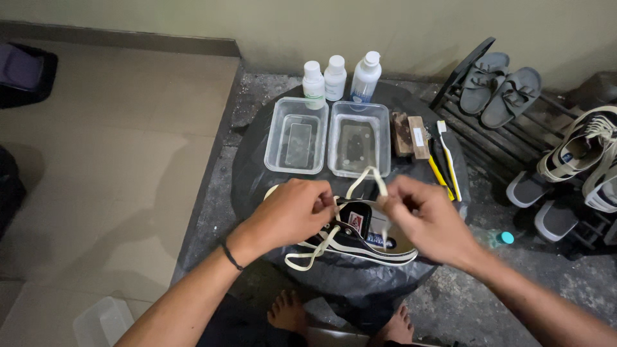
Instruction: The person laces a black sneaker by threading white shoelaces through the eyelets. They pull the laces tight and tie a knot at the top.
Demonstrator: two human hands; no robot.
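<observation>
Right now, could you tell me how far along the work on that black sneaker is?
Set out already: two clear tubs, three white bottles and brushes on the black mat. In hand: the left hand and right hand are pulling the cream lace on the black sneaker. Part of the lace looks threaded, and no brush or bottle is in use.

Home entryway: shoe rack (514, 138), tiled floor (109, 160)

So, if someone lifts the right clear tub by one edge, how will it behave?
The right tub seems thin clear plastic, so it would probably flex. It looks to hold a shallow layer of liquid, so tilting may slosh or spill it. Its flat base on the black sheet probably keeps it from tipping when pushed.
</observation>
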